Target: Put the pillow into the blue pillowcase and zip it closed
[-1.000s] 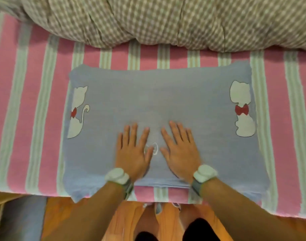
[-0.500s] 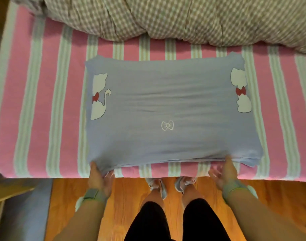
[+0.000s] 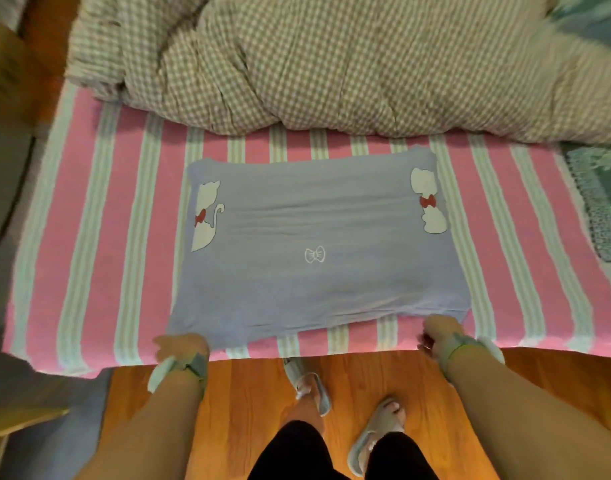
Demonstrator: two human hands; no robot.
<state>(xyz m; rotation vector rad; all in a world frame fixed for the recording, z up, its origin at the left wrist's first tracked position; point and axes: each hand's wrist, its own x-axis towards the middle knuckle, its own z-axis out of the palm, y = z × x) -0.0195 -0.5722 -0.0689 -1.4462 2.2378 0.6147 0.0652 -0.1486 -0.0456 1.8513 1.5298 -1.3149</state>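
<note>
The blue pillowcase (image 3: 318,289), printed with white cats and a small bow, lies flat and filled on the striped bed, its long side toward me. No zipper shows from here. My left hand (image 3: 181,346) sits at the near-left corner with its fingers curled on the fabric edge. At the near-right corner my right hand (image 3: 439,332) has curled fingers against the edge. Both wrists wear bands.
A pink and white striped sheet (image 3: 89,271) covers the bed. A bulky checked duvet (image 3: 332,64) is heaped along the far side. A green patterned cloth (image 3: 602,202) lies at the right. My feet in slippers (image 3: 311,386) stand on the wooden floor.
My hands left the middle of the pillowcase, where they pressed flat, and went to its two near corners. The view has pulled back from the bed.
</note>
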